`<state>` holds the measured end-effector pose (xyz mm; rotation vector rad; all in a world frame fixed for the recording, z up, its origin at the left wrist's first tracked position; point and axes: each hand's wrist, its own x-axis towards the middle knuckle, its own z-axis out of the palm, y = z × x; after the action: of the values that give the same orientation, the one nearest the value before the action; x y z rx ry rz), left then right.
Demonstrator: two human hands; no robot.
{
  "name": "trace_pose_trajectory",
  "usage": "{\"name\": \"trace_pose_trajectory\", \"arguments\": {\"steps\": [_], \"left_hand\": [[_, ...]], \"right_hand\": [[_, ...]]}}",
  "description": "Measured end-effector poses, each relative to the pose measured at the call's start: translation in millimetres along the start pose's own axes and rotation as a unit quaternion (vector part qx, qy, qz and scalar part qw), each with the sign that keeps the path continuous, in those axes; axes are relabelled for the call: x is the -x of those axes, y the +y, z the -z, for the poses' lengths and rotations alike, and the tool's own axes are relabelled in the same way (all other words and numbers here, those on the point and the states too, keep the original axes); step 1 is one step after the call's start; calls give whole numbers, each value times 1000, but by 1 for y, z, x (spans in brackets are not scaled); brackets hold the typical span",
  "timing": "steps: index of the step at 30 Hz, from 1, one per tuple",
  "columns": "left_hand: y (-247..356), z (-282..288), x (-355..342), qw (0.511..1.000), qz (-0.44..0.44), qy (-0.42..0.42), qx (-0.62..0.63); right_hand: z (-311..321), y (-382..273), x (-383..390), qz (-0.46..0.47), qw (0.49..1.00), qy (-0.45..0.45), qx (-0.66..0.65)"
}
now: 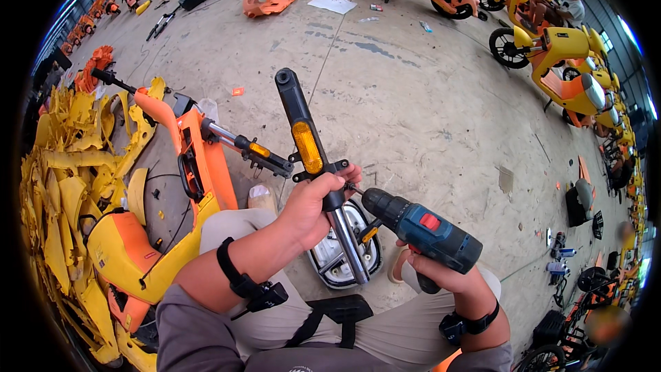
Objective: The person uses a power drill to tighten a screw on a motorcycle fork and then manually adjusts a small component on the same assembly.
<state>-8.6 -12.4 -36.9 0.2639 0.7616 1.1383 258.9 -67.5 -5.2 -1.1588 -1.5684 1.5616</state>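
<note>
Concrete floor (427, 110) of a large hall, spread below and beyond the fingers (354, 172); one fork leg (333, 200), clasped in the left hand (308, 210) where black sleeve (292, 100) meets chrome tube (350, 248), with a cordless drill (423, 227) close right, the right hand (441, 272) wrapped round its handle. Handling, as judged: rigid, moderately heavy, chrome probably slippery, best gripped by the sleeve. Long axis oblique: eyelet end forward and slightly left of the left fingers, tube end rearward and right.
</note>
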Motion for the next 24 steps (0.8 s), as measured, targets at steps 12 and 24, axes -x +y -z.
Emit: {"name": "trace_pose_trajectory", "arguments": {"steps": [12,24], "left_hand": [[-5,5,2,989,32,34,-138],[-7,5,1,973,74,41,-216]], "right_hand": [[1,-26,-8,55,980,-50,182],[-3,-26,-5,121,914,-57,383]]}}
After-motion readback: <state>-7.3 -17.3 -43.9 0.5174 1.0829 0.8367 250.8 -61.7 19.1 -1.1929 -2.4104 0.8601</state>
